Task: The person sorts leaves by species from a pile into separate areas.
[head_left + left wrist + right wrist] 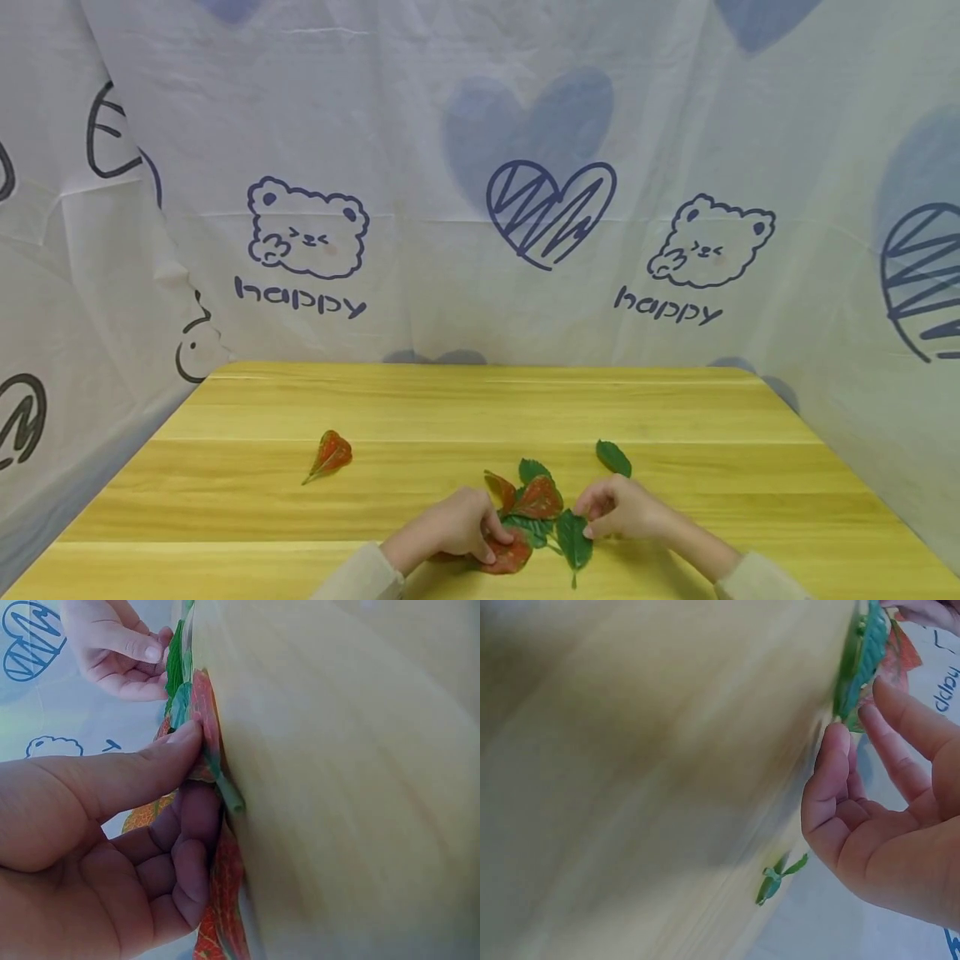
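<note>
A red leaf (507,554) is pinched between the thumb and fingers of my left hand (468,525), low over the near part of the leaf group. In the left wrist view the thumb tip presses on this red leaf (206,712). My right hand (622,507) is at the edge of a green leaf (574,537) with a short stem. Its thumb and fingers stand apart near the leaf's edge in the right wrist view. Between the hands lie a red leaf (538,498), another reddish leaf (502,492) and green leaves (534,471), overlapping.
A single red leaf (332,454) with a stem lies apart at the left of the wooden table (225,500). One small green leaf (613,457) lies behind the right hand. A printed cloth (420,167) hangs around the back and sides.
</note>
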The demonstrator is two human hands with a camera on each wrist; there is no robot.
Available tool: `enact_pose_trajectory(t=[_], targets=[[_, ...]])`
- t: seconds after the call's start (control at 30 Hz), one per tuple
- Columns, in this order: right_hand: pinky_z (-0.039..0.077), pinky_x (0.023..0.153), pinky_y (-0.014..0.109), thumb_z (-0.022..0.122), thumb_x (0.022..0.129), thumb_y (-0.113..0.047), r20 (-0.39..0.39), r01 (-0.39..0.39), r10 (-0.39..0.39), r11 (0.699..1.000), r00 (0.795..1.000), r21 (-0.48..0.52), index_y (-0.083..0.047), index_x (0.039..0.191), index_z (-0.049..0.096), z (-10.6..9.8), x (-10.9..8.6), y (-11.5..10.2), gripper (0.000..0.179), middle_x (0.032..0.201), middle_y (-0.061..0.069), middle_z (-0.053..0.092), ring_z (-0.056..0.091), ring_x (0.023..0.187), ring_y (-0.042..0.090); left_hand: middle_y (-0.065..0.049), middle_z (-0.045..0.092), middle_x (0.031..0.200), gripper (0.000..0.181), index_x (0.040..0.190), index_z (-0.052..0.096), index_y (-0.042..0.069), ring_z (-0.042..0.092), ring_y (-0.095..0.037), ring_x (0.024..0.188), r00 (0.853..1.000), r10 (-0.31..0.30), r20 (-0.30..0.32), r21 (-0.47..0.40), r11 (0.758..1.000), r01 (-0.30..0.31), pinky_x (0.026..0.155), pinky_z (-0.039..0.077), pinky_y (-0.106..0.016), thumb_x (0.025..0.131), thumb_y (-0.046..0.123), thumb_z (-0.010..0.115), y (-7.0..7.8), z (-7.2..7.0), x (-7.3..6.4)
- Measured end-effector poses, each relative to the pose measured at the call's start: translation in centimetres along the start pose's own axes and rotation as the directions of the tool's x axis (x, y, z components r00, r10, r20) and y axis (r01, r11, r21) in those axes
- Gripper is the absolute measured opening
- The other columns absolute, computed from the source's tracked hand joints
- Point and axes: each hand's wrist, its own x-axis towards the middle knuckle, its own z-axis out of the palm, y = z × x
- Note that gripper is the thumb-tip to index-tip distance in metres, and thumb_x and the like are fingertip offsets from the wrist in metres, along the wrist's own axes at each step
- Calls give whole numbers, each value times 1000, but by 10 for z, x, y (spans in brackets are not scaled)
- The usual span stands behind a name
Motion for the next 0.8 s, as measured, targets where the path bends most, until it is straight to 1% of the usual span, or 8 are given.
enact_pose_trajectory(t=[0.07,0.17,0.3,0.4,0.5,0.57,0.7,0.8], targets=[[34,45,16,68,73,4,10,-14,14,1000,1000,14,10,89,63,1,0,2,18,68,1,54,44,55,6,2,67,80,24,85,72,6,37,-3,55,1000,-1,4,-2,1000,1,53,40,-17,62,-2,76,0,0,0],[31,43,15,68,72,4,14,-28,27,999,1000,26,9,89,64,1,1,4,17,65,0,52,40,52,6,2,67,82,24,85,72,6,45,-2,59,1000,-5,15,8,1000,5,56,42,-17,62,0,76,0,-1,1],[31,44,15,69,70,6,11,-12,12,1000,1000,16,10,86,64,2,3,6,17,64,0,50,40,52,5,0,68,83,21,85,73,7,59,-6,75,999,2,36,42,999,-4,64,47,-18,66,0,74,0,-1,1],[30,44,15,69,68,8,8,3,-3,1000,1000,-9,10,84,63,4,4,6,17,62,-1,48,39,52,5,1,68,82,18,85,73,8,59,-4,77,998,17,58,70,997,-21,65,46,-16,70,-1,71,1,-1,1],[29,44,15,68,67,10,4,-15,15,999,1000,-39,7,81,63,5,6,6,16,61,-1,46,37,51,6,2,68,81,19,85,73,10,54,1,71,997,33,71,98,994,-40,63,44,-14,72,-3,68,2,-1,1],[29,44,15,68,67,11,4,-29,30,998,1000,-49,5,81,62,5,7,6,16,61,-1,45,36,51,6,2,68,82,21,86,73,10,51,1,63,996,33,77,97,994,-41,58,43,-13,74,-6,66,3,-2,1],[29,43,15,68,67,13,5,-41,42,998,999,-55,4,80,61,6,7,6,17,60,-1,45,35,50,7,0,68,80,24,87,73,8,48,-3,47,996,11,89,28,1000,-13,46,43,-15,76,-9,62,5,-4,-1],[29,43,14,68,66,13,5,-40,41,998,999,-49,5,80,60,6,7,5,18,60,-1,44,35,50,7,0,67,72,21,86,72,6,50,-6,41,996,-6,94,-42,999,10,42,43,-17,77,-10,61,6,-6,-2]])
